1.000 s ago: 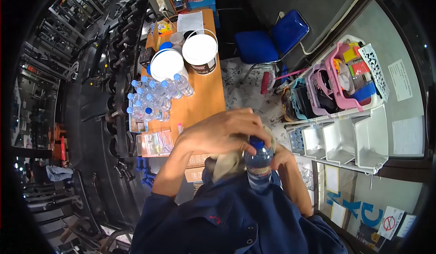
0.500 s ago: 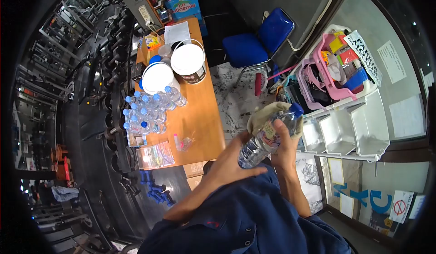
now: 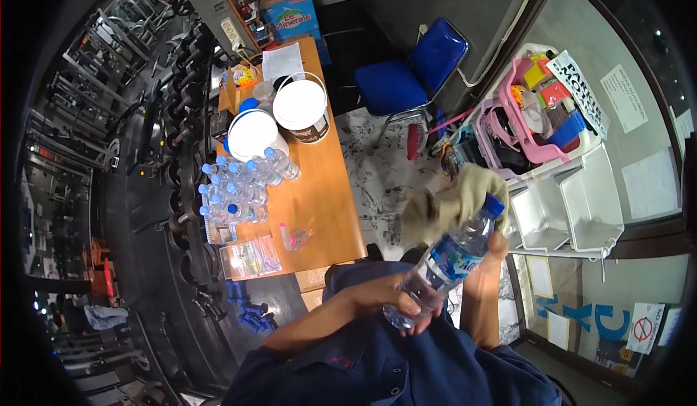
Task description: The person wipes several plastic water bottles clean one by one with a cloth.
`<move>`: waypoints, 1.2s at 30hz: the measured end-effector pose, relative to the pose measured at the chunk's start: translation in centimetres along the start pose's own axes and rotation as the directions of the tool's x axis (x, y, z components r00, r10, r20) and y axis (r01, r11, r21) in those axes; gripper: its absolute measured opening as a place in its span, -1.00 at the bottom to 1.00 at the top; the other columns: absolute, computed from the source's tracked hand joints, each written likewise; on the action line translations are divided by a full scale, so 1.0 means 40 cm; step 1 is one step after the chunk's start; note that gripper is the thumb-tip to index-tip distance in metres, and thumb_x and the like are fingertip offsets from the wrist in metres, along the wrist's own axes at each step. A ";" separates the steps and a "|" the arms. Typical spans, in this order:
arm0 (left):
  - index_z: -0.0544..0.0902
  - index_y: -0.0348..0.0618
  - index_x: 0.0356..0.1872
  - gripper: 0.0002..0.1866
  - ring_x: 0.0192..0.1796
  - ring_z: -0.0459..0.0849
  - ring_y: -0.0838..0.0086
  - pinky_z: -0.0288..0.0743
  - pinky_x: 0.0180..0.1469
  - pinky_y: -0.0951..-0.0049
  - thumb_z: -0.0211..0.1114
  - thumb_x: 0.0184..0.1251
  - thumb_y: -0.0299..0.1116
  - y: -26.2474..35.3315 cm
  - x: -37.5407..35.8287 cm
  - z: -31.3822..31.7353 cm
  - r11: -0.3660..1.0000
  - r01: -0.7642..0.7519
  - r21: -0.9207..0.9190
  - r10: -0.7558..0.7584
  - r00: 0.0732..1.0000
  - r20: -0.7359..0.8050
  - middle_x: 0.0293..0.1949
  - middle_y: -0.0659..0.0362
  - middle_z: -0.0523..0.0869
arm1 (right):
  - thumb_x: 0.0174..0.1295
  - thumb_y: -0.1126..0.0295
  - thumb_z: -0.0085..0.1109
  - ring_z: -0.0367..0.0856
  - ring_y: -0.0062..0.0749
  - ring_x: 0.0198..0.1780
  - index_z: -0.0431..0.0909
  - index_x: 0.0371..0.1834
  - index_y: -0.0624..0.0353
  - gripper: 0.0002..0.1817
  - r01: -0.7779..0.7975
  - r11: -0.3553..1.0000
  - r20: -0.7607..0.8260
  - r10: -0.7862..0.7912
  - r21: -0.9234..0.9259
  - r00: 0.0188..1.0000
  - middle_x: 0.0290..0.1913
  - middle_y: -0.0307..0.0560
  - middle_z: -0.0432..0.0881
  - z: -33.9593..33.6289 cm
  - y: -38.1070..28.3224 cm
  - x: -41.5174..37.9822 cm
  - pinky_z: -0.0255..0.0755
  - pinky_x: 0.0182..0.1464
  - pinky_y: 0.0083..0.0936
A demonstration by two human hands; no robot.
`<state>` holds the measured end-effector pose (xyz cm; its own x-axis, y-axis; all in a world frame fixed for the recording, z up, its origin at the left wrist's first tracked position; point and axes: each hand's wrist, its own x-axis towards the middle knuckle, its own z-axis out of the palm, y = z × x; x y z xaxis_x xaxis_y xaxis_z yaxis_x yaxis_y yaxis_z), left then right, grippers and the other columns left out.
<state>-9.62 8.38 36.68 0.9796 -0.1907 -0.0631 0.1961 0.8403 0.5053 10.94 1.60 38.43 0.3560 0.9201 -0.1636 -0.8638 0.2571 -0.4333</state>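
Note:
A clear plastic water bottle (image 3: 454,261) with a blue cap and blue label is tilted in front of my body. My left hand (image 3: 396,301) is closed around its lower end. Close to the bottle's neck, my right hand (image 3: 488,264) holds a beige cloth (image 3: 461,203), its thumb beside the bottle. The cloth hangs behind the bottle and is partly blurred. Most of the right hand's fingers are hidden by bottle and cloth.
On the wooden table (image 3: 327,217) stand several water bottles (image 3: 236,188), two white-lidded buckets (image 3: 300,105) and a clear packet (image 3: 250,253). A blue chair (image 3: 396,87) is beyond. To the right are a pink basket (image 3: 530,141) and white bins (image 3: 541,221).
The bottle has turned, showing its blue label, and moved lower right. My left hand has gone from spread fingers to gripping its base. The cloth has swung away from the bottle's side.

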 end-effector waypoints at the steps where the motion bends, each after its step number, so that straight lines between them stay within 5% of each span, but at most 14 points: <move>1: 0.56 -0.33 0.10 -0.41 -0.30 0.83 0.35 0.75 -0.33 0.41 0.54 0.27 -0.08 -0.030 0.009 -0.010 0.991 0.016 -0.130 0.001 0.992 0.126 -0.27 -0.06 0.79 | -0.23 0.54 0.68 0.66 0.08 0.38 0.24 0.59 0.39 0.18 -0.054 0.997 0.042 0.052 0.062 0.998 0.37 0.27 0.60 -0.006 -0.004 0.003 0.60 0.46 -0.01; 3: 0.52 -0.42 0.07 -0.36 -0.43 0.79 0.31 0.69 -0.51 0.44 0.51 0.27 -0.03 -0.087 0.052 -0.043 0.910 0.094 -0.404 0.114 0.881 0.460 -0.32 -0.14 0.75 | -0.41 0.61 0.70 0.65 0.12 0.40 0.23 0.60 0.44 0.29 -0.176 0.972 0.107 0.161 0.156 0.981 0.40 0.34 0.59 -0.052 -0.007 0.006 0.55 0.51 0.02; 6: 0.44 -0.46 0.00 -0.35 -0.48 0.75 0.29 0.69 -0.51 0.44 0.48 0.26 -0.04 -0.087 0.100 -0.043 0.849 0.229 -0.477 0.211 0.680 0.702 -0.39 -0.11 0.70 | -0.51 0.64 0.57 0.66 0.15 0.37 0.27 0.57 0.46 0.27 -0.184 0.974 0.160 0.162 0.135 0.974 0.35 0.38 0.62 -0.045 -0.005 -0.007 0.45 0.58 0.03; 10: 0.41 -0.47 0.09 -0.29 -0.46 0.77 0.27 0.65 -0.57 0.46 0.48 0.28 0.00 -0.074 0.067 -0.040 0.884 0.060 -0.464 0.201 0.846 0.493 -0.36 -0.09 0.70 | -0.27 0.51 0.45 0.72 0.04 0.27 0.33 0.55 0.36 0.08 -0.088 0.996 0.121 0.090 -0.016 0.989 0.29 0.23 0.66 0.063 -0.022 0.024 0.59 0.46 -0.08; 13: 0.45 -0.43 0.15 -0.30 -0.40 0.80 0.30 0.67 -0.51 0.45 0.49 0.27 -0.03 -0.031 0.024 -0.016 0.930 -0.158 -0.332 0.190 0.980 0.066 -0.34 -0.07 0.73 | -0.04 0.49 0.47 0.71 -0.09 0.23 0.35 0.52 0.24 -0.08 0.043 0.977 0.058 -0.032 -0.209 0.998 0.25 0.07 0.63 0.056 -0.029 0.052 0.64 0.36 -0.15; 19: 0.67 -0.29 0.02 -0.56 -0.32 0.82 0.42 0.73 -0.27 0.41 0.55 0.33 -0.15 0.003 0.023 -0.041 0.953 -0.102 0.284 0.223 0.871 -0.437 -0.29 0.06 0.79 | 0.35 0.48 0.34 0.65 -0.39 0.18 0.43 0.47 0.23 -0.40 0.240 0.702 0.077 -0.256 -0.670 0.964 0.21 -0.07 0.62 0.088 -0.018 0.065 0.55 0.28 -0.40; 22: 0.72 -0.30 -0.02 -0.56 -0.28 0.84 0.45 0.72 -0.19 0.37 0.62 0.27 -0.17 0.000 0.038 -0.036 0.847 -0.049 0.529 0.371 0.767 -0.523 -0.28 0.13 0.82 | 0.52 0.43 0.23 0.62 -0.48 0.17 0.47 0.43 0.25 -0.54 0.282 0.485 0.085 -0.388 -0.828 0.918 0.23 -0.09 0.62 0.073 0.013 0.050 0.49 0.27 -0.47; 23: 0.72 -0.31 -0.01 -0.53 -0.26 0.85 0.42 0.73 -0.16 0.35 0.63 0.25 -0.17 0.001 0.040 -0.034 0.780 -0.002 0.626 0.428 0.732 -0.530 -0.27 0.10 0.84 | 0.63 0.42 0.11 0.62 -0.29 0.22 0.49 0.42 0.27 -0.63 0.330 0.443 0.132 -0.421 -0.834 0.897 0.24 0.00 0.62 0.087 0.023 0.039 0.45 0.35 -0.33; 26: 0.70 -0.35 0.04 -0.46 -0.20 0.89 0.32 0.74 -0.10 0.29 0.66 0.19 -0.16 0.007 0.062 -0.012 0.563 0.119 0.818 0.637 0.568 -0.521 -0.22 -0.01 0.87 | 0.67 0.42 0.04 0.58 0.03 0.30 0.52 0.41 0.29 -0.65 0.385 -0.224 0.443 -0.534 -0.895 0.720 0.27 0.15 0.61 0.089 0.032 0.042 0.35 0.43 -0.16; 27: 0.69 -0.36 0.06 -0.43 -0.17 0.91 0.28 0.74 -0.08 0.27 0.66 0.17 -0.15 0.010 0.068 0.000 0.490 0.162 0.856 0.707 0.501 -0.499 -0.20 -0.05 0.88 | 0.64 0.46 0.07 0.51 0.28 0.33 0.55 0.39 0.30 -0.65 0.396 -0.193 0.432 -0.563 -0.898 0.705 0.29 0.28 0.59 0.108 0.043 0.028 0.27 0.48 -0.02; 31: 0.64 -0.38 0.15 -0.34 -0.12 0.92 0.20 0.74 -0.07 0.26 0.68 0.13 -0.16 0.038 0.061 0.028 0.451 0.360 0.817 0.668 0.470 -0.576 -0.16 -0.15 0.88 | 0.46 0.58 0.26 0.53 0.30 0.33 0.58 0.35 0.35 -0.59 0.443 -0.408 0.602 -0.528 -0.799 0.599 0.29 0.32 0.62 0.065 0.085 -0.003 0.29 0.46 0.03; 33: 0.61 -0.37 0.22 -0.32 -0.13 0.92 0.23 0.75 -0.08 0.26 0.67 0.15 -0.20 0.043 0.049 0.021 0.431 0.366 0.825 0.664 0.490 -0.564 -0.17 -0.10 0.88 | 0.40 0.62 0.28 0.54 0.31 0.34 0.61 0.30 0.36 -0.60 0.485 -0.328 0.584 -0.510 -0.810 0.631 0.27 0.32 0.64 0.049 0.111 -0.026 0.30 0.46 0.05; 36: 0.60 -0.32 0.27 -0.36 -0.17 0.90 0.26 0.76 -0.08 0.23 0.66 0.23 -0.28 0.033 0.038 -0.021 0.633 0.080 0.770 0.634 0.517 -0.574 -0.22 0.04 0.88 | 0.32 0.40 0.37 0.53 0.33 0.40 0.69 0.20 0.36 -0.58 0.565 -0.235 0.611 -0.254 -0.791 0.750 0.28 0.32 0.65 0.024 0.077 -0.060 0.27 0.51 0.09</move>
<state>-7.85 9.61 36.50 0.6559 0.7260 -0.2064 0.1688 0.1255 0.9776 7.11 0.48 38.33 0.2681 0.8052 0.5289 0.6859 0.2260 -0.6917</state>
